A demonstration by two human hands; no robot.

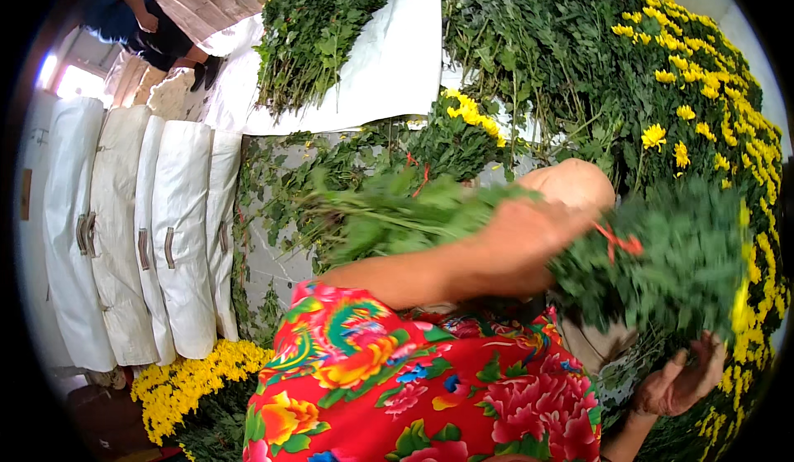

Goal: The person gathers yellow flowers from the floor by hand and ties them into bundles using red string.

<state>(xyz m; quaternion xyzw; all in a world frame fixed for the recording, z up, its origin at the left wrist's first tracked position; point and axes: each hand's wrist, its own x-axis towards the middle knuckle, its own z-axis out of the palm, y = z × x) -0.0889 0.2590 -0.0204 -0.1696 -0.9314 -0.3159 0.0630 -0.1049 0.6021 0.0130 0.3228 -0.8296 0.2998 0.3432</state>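
My left hand [527,232], blurred by motion, grips a bunch of yellow chrysanthemums [670,269] around its stems. The bunch lies crosswise before me, stem ends to the left and yellow heads to the right. A red tie [614,245] goes around it just right of that hand. Beneath the flower-head end is my right hand [682,372], fingers apart and curved, holding nothing; whether it touches the bunch I cannot tell. Just beyond the bunch, another tied bunch [462,136] with a red tie rests among loose greenery.
Chrysanthemums are piled high [558,46] along the right. More lie on a white sheet [397,59], and others at the lower left [205,375]. Rolled white woven bags [180,226] line the left. Leaf litter covers the grey floor [279,269]. A person [155,28] is at the upper left.
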